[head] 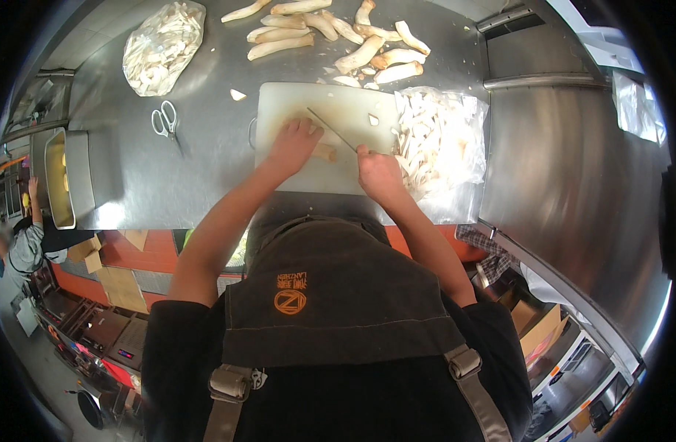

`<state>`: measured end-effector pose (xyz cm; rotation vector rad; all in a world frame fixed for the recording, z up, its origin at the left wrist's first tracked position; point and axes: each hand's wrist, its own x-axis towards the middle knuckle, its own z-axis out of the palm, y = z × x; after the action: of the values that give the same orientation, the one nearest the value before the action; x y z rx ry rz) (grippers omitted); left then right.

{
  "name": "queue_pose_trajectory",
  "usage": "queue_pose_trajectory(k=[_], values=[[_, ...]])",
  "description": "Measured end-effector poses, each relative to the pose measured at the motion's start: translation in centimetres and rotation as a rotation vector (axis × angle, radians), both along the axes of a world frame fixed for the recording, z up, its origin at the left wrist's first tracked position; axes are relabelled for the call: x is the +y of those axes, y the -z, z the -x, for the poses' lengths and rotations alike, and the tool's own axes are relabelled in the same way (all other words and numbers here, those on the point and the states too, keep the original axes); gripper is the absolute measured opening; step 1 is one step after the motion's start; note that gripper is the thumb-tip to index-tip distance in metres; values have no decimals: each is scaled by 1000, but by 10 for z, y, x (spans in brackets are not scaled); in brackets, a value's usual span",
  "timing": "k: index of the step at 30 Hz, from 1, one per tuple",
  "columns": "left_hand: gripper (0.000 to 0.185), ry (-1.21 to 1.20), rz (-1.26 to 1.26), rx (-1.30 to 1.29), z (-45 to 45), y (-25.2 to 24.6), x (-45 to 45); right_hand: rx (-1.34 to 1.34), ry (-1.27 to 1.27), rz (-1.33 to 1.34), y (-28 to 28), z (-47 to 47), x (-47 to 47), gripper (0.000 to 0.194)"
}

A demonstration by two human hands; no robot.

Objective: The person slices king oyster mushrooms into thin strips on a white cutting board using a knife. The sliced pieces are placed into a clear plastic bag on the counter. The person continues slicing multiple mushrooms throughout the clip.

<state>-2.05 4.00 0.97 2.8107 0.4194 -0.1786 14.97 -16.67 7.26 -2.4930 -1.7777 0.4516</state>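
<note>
A white cutting board (315, 179) lies on the steel table before me. My left hand (294, 142) rests on the board with its fingers bent over a king oyster mushroom (324, 152), whose end shows to the right of the thumb; the rest is hidden. My right hand (380, 172) is closed round the handle of a knife (335, 131). Its narrow-looking blade slants up and left, close to my left fingertips. A small mushroom offcut (374, 119) sits on the board's right part. Overlapping that right edge is a clear plastic bag (473, 138) with sliced mushrooms (426, 138).
Several whole king oyster mushrooms (360, 54) lie at the far side of the steel table (205, 149). A filled plastic bag (165, 47) and white-handled scissors (164, 120) are on the left. A metal pan (61, 177) stands at the left edge; beyond it is another person (25, 243).
</note>
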Motion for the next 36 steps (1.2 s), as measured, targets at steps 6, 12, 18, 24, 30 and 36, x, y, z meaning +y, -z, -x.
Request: queue_pose_trajectory(k=[6, 12, 18, 24, 30, 36], values=[[55, 16, -15, 2, -13, 9, 5, 10, 3, 63, -6, 6, 8, 18], [54, 30, 15, 64, -10, 8, 3, 116, 113, 78, 19, 9, 2, 10], [50, 1, 21, -23, -11, 4, 6, 110, 70, -24, 34, 10, 3, 20], [53, -22, 20, -22, -7, 6, 1, 150, 124, -27, 37, 13, 8, 9], [58, -48, 67, -22, -6, 11, 3, 181, 97, -129, 42, 17, 12, 11], [54, -46, 60, -92, -1, 14, 4, 181, 143, 0, 44, 20, 18, 18]])
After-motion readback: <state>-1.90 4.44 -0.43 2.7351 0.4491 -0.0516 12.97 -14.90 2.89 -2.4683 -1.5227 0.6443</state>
